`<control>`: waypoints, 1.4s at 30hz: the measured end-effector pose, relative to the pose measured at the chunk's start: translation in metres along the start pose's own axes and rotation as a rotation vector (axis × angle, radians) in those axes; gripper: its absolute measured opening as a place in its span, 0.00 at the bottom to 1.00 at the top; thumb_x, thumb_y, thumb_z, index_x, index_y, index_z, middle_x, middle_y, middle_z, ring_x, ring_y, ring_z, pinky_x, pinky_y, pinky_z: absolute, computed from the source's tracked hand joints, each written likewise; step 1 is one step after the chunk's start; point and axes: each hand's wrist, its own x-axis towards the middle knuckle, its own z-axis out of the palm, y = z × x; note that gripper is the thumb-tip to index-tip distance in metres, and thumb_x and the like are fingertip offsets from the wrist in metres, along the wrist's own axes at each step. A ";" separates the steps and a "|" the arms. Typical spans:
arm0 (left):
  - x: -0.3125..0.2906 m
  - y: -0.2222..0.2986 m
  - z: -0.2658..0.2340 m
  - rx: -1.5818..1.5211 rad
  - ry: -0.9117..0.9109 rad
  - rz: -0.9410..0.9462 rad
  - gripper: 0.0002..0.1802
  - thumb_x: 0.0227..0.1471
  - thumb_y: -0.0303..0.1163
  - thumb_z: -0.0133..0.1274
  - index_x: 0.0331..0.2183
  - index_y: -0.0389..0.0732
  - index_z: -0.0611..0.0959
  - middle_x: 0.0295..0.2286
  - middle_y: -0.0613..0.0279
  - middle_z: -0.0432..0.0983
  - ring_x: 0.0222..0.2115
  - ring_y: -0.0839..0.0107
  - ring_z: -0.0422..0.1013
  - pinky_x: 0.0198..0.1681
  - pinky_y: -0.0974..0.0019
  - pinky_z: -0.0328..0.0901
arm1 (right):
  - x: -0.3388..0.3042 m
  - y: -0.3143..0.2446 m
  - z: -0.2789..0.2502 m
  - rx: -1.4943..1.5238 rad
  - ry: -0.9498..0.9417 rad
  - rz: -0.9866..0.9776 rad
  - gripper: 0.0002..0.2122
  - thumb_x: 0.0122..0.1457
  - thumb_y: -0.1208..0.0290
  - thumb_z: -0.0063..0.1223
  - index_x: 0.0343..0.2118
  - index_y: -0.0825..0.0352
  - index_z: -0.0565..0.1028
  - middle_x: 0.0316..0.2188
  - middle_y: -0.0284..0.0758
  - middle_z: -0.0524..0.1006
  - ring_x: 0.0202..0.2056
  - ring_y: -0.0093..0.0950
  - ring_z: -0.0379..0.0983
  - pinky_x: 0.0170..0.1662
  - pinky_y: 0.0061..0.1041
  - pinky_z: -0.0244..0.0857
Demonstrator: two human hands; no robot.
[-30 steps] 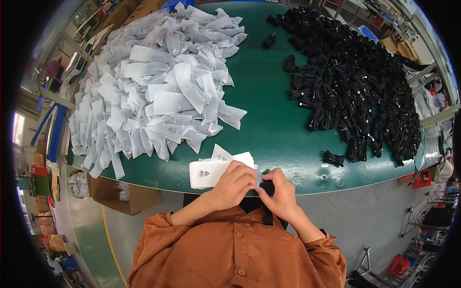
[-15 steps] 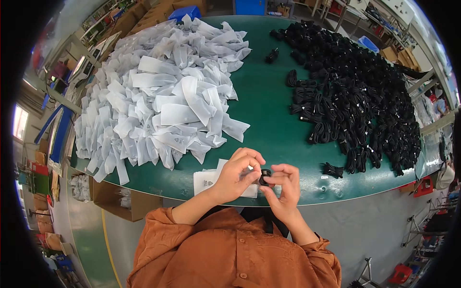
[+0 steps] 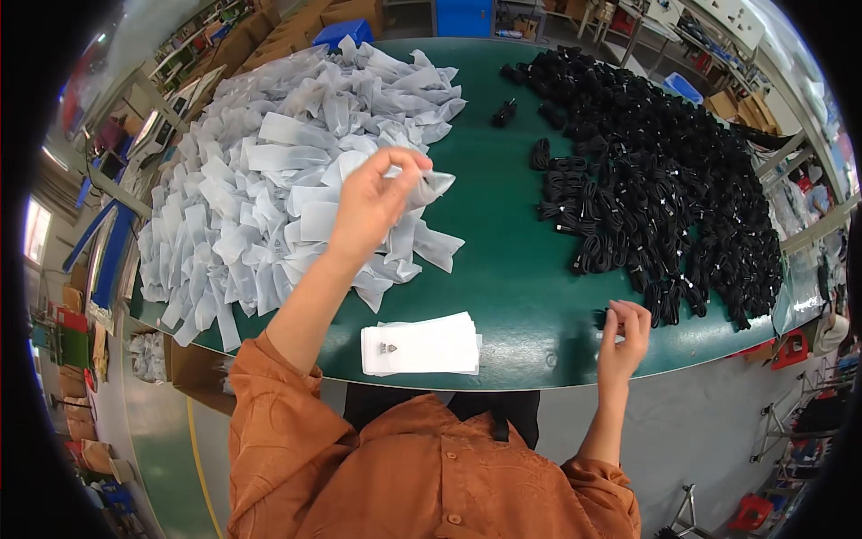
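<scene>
My left hand is raised over the pile of frosted white bags, its thumb and fingers pinched on a filled white bag that sticks out past the fingertips. My right hand is at the near right of the table with its fingers curled together. At its fingertips shows a bit of a coiled black cable; the hand covers the rest. Between my arms, near the front edge, lies a stack of flat white bags with a small dark print.
A large heap of coiled black cables covers the right side of the green table. One separate cable bundle lies toward the back. A cardboard box stands below the left front edge.
My hands have parted from the middle, where they held a small black thing. The left moved up and left with a bag; the right moved right to the lone cable bundle, exposing the bag stack.
</scene>
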 end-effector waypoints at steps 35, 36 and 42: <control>-0.176 -0.085 0.063 0.479 -0.214 -0.014 0.04 0.53 0.21 0.58 0.31 0.36 0.78 0.28 0.58 0.72 0.26 0.65 0.70 0.30 0.65 0.65 | -0.056 -0.070 0.058 0.813 -0.348 0.326 0.22 0.56 0.85 0.58 0.52 0.66 0.64 0.43 0.32 0.69 0.38 0.17 0.69 0.43 0.17 0.67; -0.176 -0.084 0.063 0.424 -0.207 -0.074 0.04 0.53 0.21 0.57 0.31 0.36 0.78 0.28 0.59 0.72 0.25 0.67 0.69 0.29 0.66 0.64 | -0.063 -0.065 0.061 0.851 -0.370 0.368 0.21 0.56 0.85 0.58 0.51 0.67 0.64 0.44 0.33 0.68 0.39 0.18 0.70 0.41 0.17 0.69; -0.178 -0.084 0.063 0.362 -0.165 -0.125 0.04 0.54 0.21 0.57 0.32 0.36 0.78 0.29 0.60 0.74 0.26 0.70 0.68 0.30 0.69 0.64 | -0.082 -0.072 0.071 1.062 -0.352 0.613 0.18 0.57 0.85 0.59 0.45 0.66 0.62 0.43 0.37 0.68 0.34 0.19 0.71 0.32 0.17 0.72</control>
